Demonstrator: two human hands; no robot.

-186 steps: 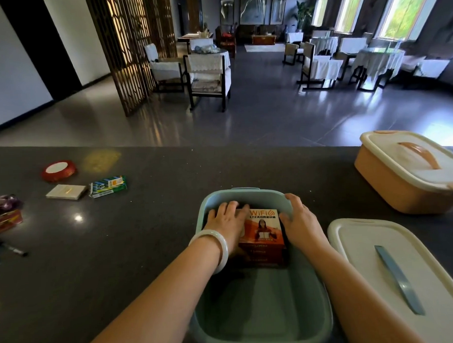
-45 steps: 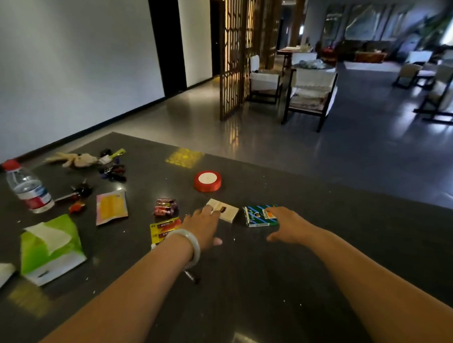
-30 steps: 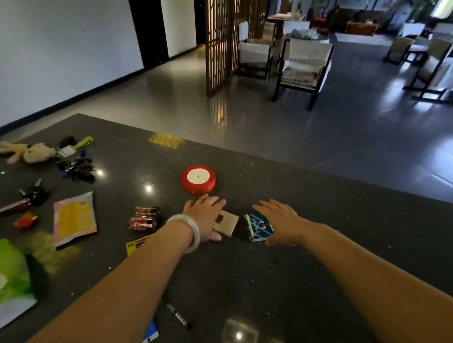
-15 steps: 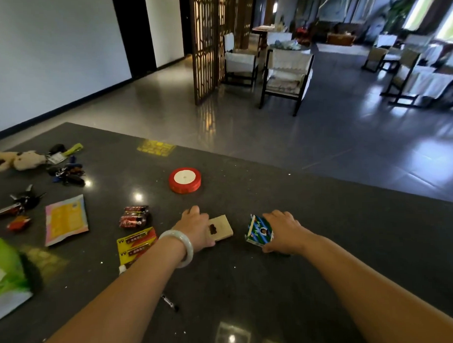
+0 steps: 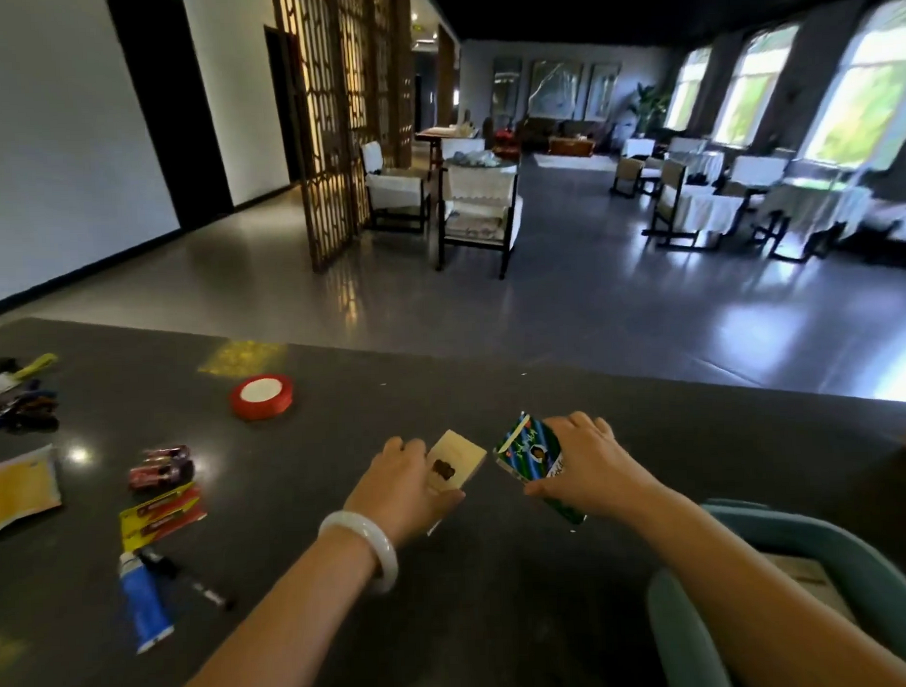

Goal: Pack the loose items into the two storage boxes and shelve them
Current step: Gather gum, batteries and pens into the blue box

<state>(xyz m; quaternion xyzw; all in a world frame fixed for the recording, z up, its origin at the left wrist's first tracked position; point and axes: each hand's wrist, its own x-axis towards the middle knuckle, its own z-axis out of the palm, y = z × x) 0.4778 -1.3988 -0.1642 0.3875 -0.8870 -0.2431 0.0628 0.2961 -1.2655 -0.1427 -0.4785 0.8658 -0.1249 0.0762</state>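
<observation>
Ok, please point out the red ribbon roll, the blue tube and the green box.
red ribbon roll (image 5: 262, 396), head view, white centre.
blue tube (image 5: 143, 603), head view, blue body.
green box (image 5: 526, 451), head view, printed face.

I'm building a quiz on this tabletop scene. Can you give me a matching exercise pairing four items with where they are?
Things:
1. beige box
2. green-and-blue box
3. red ribbon roll
4. blue tube

Places:
A. lying near the table's front left, beside a pen
B. held in the right hand
C. held in the left hand
D. lying flat beyond the left hand

Pairs: 1-C, 2-B, 3-D, 4-A
</observation>
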